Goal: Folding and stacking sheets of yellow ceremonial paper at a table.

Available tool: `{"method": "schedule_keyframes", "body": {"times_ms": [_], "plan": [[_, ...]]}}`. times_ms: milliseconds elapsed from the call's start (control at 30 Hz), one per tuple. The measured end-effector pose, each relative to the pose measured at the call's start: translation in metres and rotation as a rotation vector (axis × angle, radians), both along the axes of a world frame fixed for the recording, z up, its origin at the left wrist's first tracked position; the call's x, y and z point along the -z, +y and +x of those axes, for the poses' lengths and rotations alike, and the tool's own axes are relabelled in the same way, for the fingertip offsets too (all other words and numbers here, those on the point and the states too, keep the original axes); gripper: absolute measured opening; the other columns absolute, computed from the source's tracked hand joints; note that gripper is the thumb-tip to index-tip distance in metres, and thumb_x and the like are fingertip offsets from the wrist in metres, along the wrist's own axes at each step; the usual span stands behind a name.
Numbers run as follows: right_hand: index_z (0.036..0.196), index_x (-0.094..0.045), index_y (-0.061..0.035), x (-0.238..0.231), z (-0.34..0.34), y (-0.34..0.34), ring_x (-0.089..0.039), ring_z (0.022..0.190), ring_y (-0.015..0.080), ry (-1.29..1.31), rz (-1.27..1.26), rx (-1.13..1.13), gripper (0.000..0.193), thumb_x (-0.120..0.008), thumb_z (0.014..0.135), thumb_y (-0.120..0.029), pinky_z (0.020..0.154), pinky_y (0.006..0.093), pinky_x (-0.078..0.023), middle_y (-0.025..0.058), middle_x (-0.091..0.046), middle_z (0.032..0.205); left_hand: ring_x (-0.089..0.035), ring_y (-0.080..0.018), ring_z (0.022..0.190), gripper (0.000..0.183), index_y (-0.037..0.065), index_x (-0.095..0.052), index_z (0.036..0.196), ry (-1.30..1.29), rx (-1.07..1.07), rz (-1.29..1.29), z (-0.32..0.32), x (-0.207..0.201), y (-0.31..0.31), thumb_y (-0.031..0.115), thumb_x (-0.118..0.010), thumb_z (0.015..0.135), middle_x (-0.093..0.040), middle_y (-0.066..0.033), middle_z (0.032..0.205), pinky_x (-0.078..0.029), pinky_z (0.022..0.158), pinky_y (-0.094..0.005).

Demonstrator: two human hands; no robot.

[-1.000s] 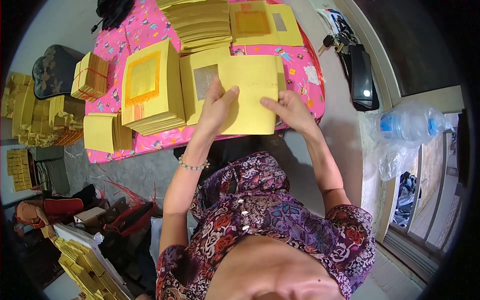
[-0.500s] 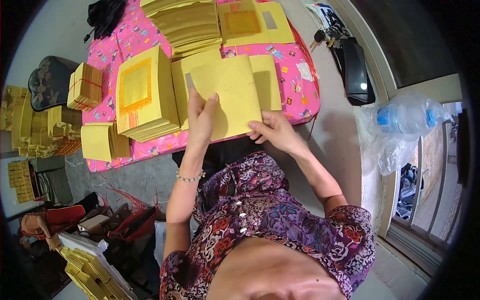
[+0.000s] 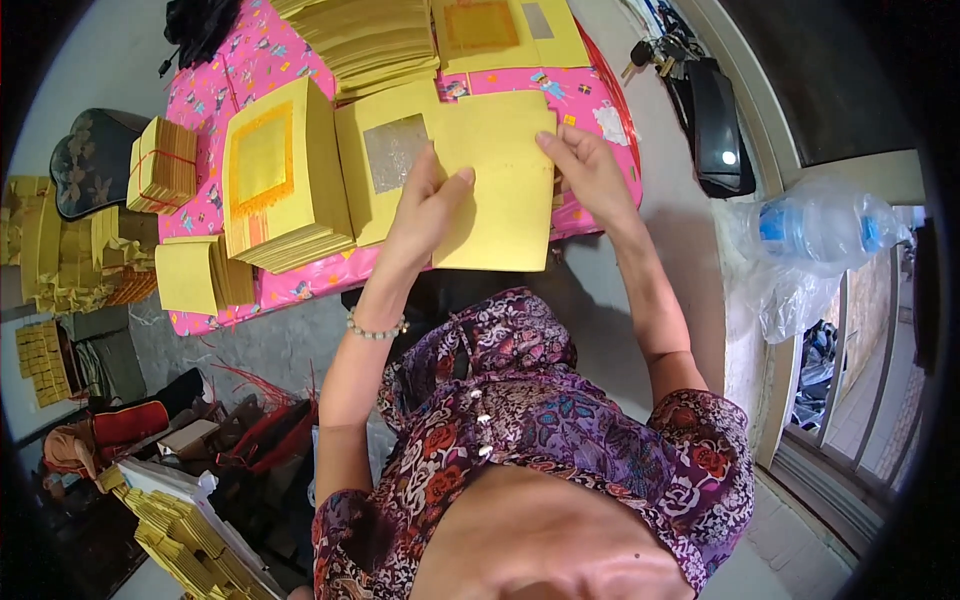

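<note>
Between my two hands I hold a yellow paper sheet [image 3: 492, 205] over the table's near edge, its plain side up. My left hand [image 3: 428, 212] pinches its left edge, thumb on top. My right hand [image 3: 588, 178] grips the upper right edge, thumb on top and fingers behind. Just left of the held sheet lies yellow paper with a silver square [image 3: 384, 165], partly behind my left hand. Left of that stands a thick stack of yellow paper [image 3: 290, 180] with a gold square and orange border on top. Whether I hold more than one sheet cannot be told.
A pink patterned cloth [image 3: 300, 288] covers the table. More yellow stacks [image 3: 360, 50] stand at the back, and a small red-tied bundle [image 3: 162, 168] at the left. Keys [image 3: 650, 55] and a black case [image 3: 715, 130] lie on the right ledge, near a plastic-wrapped bottle [image 3: 820, 225].
My right hand has moved up the right edge of the sheet. The sheet has shifted right, uncovering the silver square. My left hand has moved slightly right and nearer.
</note>
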State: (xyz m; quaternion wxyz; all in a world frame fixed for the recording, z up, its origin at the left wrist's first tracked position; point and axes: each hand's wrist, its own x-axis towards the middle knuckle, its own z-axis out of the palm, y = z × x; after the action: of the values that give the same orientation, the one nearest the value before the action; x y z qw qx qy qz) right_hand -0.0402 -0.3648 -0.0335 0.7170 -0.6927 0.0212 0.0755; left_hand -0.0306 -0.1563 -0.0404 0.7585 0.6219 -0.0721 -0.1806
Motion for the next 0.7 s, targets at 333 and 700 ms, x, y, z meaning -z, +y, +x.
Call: {"method": "schedule_keyframes", "body": {"times_ms": [333,700], "plan": [[0.097,-0.061,-0.0018,0.037,0.044,-0.031,-0.056,0.058,0.0037,-0.081,-0.407,0.027,0.028,-0.057,0.092,-0.03,0.047,0.0202,-0.04,0.0002,-0.063,0.07,-0.058,-0.0149,0.084,0.031,-0.004,-0.052,0.108,-0.021,-0.044,0.322,0.059,0.02,-0.034,0.017,-0.063,0.087,-0.061,-0.0099,0.095,-0.048,0.072,-0.0287],[0.086,-0.054,-0.001,0.097,0.056,-0.045,-0.061,0.069,0.0287,-0.152,-0.67,0.119,0.036,-0.06,0.088,-0.037,0.06,0.0398,-0.044,0.0131,-0.061,0.07,-0.062,-0.0263,0.088,0.037,-0.007,-0.05,0.106,-0.066,-0.063,0.436,0.075,0.092,-0.049,0.019,-0.064,0.083,-0.062,-0.0194,0.096,-0.049,0.075,-0.0348]]}}
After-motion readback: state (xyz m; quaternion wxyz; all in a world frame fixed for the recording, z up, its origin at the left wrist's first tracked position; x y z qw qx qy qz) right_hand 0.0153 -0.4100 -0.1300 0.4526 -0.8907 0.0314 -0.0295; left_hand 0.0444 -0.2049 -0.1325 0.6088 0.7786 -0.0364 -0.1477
